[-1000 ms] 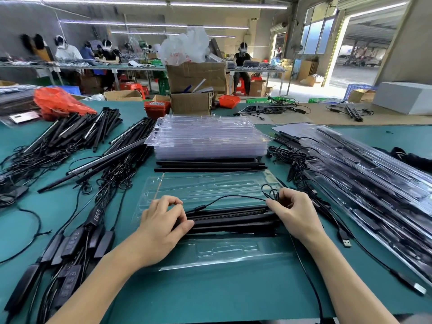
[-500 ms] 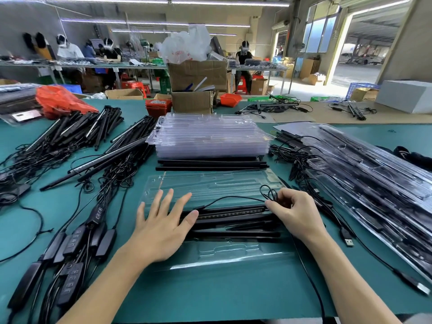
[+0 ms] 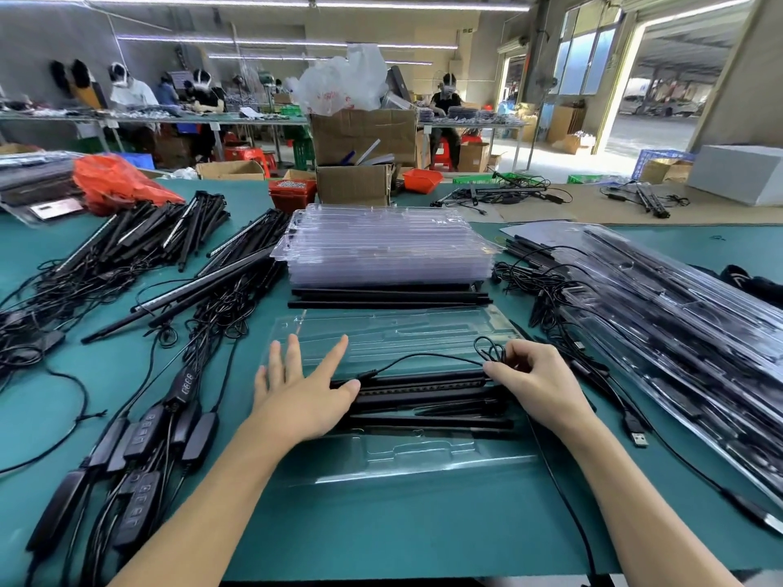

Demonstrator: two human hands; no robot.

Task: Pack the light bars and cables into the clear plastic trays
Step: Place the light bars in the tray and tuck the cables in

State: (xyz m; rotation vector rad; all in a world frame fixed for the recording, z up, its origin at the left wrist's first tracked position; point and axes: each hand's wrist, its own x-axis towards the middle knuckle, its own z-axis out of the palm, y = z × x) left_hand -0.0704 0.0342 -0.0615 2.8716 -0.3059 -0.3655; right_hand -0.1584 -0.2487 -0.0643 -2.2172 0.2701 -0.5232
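An open clear plastic tray (image 3: 406, 457) lies flat on the green table in front of me, its far half (image 3: 402, 332) empty. Several black light bars (image 3: 423, 396) lie side by side in its middle. My left hand (image 3: 296, 396) is spread flat with straight fingers over the bars' left ends, thumb touching them. My right hand (image 3: 538, 383) sits at the bars' right ends, fingers curled round a small coil of black cable (image 3: 491, 351). That cable runs left in an arc to a plug at the bars' left end.
A stack of empty clear trays (image 3: 381, 247) stands behind, with loose bars (image 3: 390, 296) at its foot. Piles of bars and cables (image 3: 140, 247) and controllers (image 3: 140, 438) fill the left. Packed trays (image 3: 678, 324) lean at the right. A USB plug (image 3: 635, 434) lies near my right wrist.
My left hand has opened from curled fingers on the bars' left ends to a flat spread palm and shifted slightly left. My right hand has stayed on the cable coil.
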